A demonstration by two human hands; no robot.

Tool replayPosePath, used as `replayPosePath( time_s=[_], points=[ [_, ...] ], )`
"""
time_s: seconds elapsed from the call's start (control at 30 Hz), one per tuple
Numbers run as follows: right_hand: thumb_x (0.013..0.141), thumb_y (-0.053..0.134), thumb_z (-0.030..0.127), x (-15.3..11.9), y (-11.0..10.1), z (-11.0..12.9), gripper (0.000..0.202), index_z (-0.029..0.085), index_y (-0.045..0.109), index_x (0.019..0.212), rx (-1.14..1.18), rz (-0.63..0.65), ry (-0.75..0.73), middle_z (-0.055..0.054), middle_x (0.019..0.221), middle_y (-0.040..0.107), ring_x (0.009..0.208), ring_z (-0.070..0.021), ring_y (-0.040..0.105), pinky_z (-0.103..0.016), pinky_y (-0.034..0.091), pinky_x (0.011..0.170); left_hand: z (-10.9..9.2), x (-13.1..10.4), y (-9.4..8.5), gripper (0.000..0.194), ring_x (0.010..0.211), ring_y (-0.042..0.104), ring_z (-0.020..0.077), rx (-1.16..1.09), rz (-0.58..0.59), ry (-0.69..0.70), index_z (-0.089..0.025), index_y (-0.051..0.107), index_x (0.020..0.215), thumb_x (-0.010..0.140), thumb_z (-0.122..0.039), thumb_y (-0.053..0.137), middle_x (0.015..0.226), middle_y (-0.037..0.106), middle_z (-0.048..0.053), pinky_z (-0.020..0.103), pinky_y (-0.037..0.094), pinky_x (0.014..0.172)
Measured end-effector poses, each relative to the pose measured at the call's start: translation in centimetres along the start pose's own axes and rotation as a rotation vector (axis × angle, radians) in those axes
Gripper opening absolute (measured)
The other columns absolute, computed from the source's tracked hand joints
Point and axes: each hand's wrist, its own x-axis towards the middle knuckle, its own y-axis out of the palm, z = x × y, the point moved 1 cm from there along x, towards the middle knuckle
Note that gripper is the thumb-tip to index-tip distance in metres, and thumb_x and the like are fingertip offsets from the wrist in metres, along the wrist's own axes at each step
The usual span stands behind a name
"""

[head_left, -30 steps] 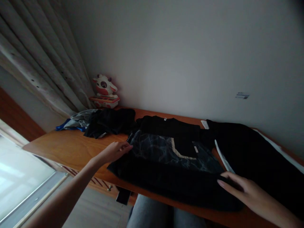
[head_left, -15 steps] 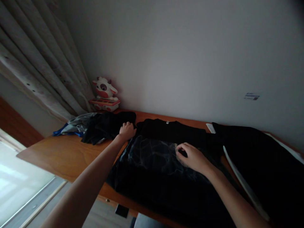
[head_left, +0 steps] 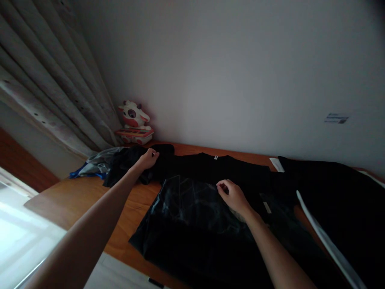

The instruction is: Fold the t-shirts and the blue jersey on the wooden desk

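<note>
A black garment with a small white neck label lies spread on the wooden table, its front covered by a dark patterned cloth. My left hand is closed in a pinch on the black garment's sleeve at the left, beside a dark clothes pile. Over the upper edge of the patterned cloth, my right hand has its thumb and forefinger curled together; the dark fabric makes it hard to see what is between them.
A cow-shaped toy keyboard stands at the back left by the curtain. More black clothing with white edges covers the right side. The bare wooden tabletop shows at the left.
My left hand has moved left, and the black sleeve now stretches out under it. My right hand has shifted slightly left along the patterned cloth. The view has turned a little.
</note>
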Motion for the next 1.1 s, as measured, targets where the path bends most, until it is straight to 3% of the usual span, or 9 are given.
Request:
replayPosePath(
  time_s=[0.13, 0.27, 0.37, 0.47, 0.57, 0.63, 0.77, 0.93, 1.1],
  points=[
    [0.092, 0.051, 0.029, -0.4, 0.3, 0.0, 0.018, 0.023, 0.069, 0.092, -0.020, -0.011, -0.031, -0.005, 0.096, 0.071, 0.087, -0.0206, 0.067, -0.035, 0.052, 0.083, 1.1, -1.1, -0.9, 0.040, 0.064, 0.062, 0.0165, -0.140, 0.097, -0.071, -0.020, 0.057, 0.104, 0.080, -0.049, 0.069, 0.074, 0.061, -0.002, 0.026, 0.050, 0.058],
    [0.092, 0.051, 0.028, -0.5, 0.3, 0.0, 0.018, 0.024, 0.069, 0.092, -0.026, -0.013, -0.030, -0.005, 0.097, 0.071, 0.089, -0.0212, 0.067, -0.036, 0.052, 0.085, 1.4, -1.8, -1.6, 0.065, 0.069, 0.061, 0.0146, -0.388, 0.230, -0.130, -0.024, 0.054, 0.117, 0.062, -0.041, 0.084, 0.084, 0.059, -0.004, 0.027, 0.054, 0.062],
    [0.092, 0.051, 0.027, -0.6, 0.3, 0.0, 0.018, 0.023, 0.069, 0.093, -0.033, -0.011, -0.027, -0.005, 0.098, 0.070, 0.091, -0.0215, 0.067, -0.037, 0.052, 0.086, 0.5, -1.8, -1.8, 0.067, 0.078, 0.061, 0.0163, -0.295, 0.093, -0.119, -0.022, 0.057, 0.118, 0.059, -0.033, 0.086, 0.091, 0.057, -0.001, 0.029, 0.055, 0.068],
    [0.092, 0.051, 0.027, -0.6, 0.3, 0.0, 0.017, 0.023, 0.069, 0.093, -0.041, -0.010, -0.025, -0.005, 0.098, 0.070, 0.091, -0.0216, 0.067, -0.037, 0.052, 0.086, -2.1, -2.6, -1.3, 0.062, 0.092, 0.063, 0.0213, -0.288, -0.055, 0.054, -0.019, 0.060, 0.115, 0.062, -0.038, 0.085, 0.100, 0.062, 0.005, 0.034, 0.056, 0.079],
    [0.093, 0.051, 0.027, -0.8, 0.3, 0.0, 0.017, 0.024, 0.068, 0.094, -0.034, -0.016, -0.026, -0.006, 0.098, 0.070, 0.092, -0.0220, 0.067, -0.038, 0.052, 0.087, -5.1, -4.8, -0.2, 0.059, 0.105, 0.064, 0.0236, -0.484, 0.117, 0.398, -0.019, 0.058, 0.123, 0.077, -0.052, 0.075, 0.115, 0.067, 0.009, 0.038, 0.054, 0.091],
    [0.092, 0.052, 0.026, -0.8, 0.3, 0.0, 0.017, 0.024, 0.068, 0.095, -0.025, -0.023, -0.029, -0.006, 0.098, 0.071, 0.093, -0.0224, 0.067, -0.039, 0.052, 0.088, -6.1, -6.5, 0.7, 0.049, 0.108, 0.063, 0.0233, -0.477, 0.142, 0.578, -0.019, 0.060, 0.119, 0.086, -0.055, 0.067, 0.118, 0.067, 0.010, 0.039, 0.052, 0.096],
    [0.091, 0.052, 0.026, -0.9, 0.4, 0.0, 0.017, 0.025, 0.068, 0.097, -0.027, -0.032, -0.032, -0.005, 0.099, 0.071, 0.093, -0.0226, 0.067, -0.039, 0.052, 0.088, -3.9, -8.8, 3.0, 0.031, 0.102, 0.063, 0.0241, -0.158, 0.001, 0.740, -0.020, 0.064, 0.102, 0.091, -0.049, 0.063, 0.104, 0.068, 0.009, 0.040, 0.050, 0.097],
    [0.092, 0.052, 0.028, -1.1, 0.6, -0.3, 0.017, 0.025, 0.068, 0.098, -0.030, -0.043, -0.038, -0.006, 0.100, 0.071, 0.092, -0.0222, 0.067, -0.038, 0.052, 0.088, 0.8, -9.8, 5.5, 0.049, 0.116, 0.060, 0.0298, 0.050, 0.140, 0.867, -0.022, 0.062, 0.121, 0.081, -0.047, 0.073, 0.121, 0.065, 0.012, 0.046, 0.048, 0.104],
    [0.097, 0.051, 0.042, -0.2, 0.6, 0.2, 0.025, 0.024, 0.068, 0.093, -0.064, -0.039, 0.028, -0.006, 0.092, 0.072, 0.088, -0.0225, 0.069, -0.035, 0.052, 0.082, 1.4, -9.9, 5.2, 0.061, 0.121, 0.058, 0.0308, 0.101, 0.234, 0.943, -0.020, 0.056, 0.133, 0.074, -0.027, 0.070, 0.130, 0.060, 0.013, 0.046, 0.047, 0.108]
  ],
)
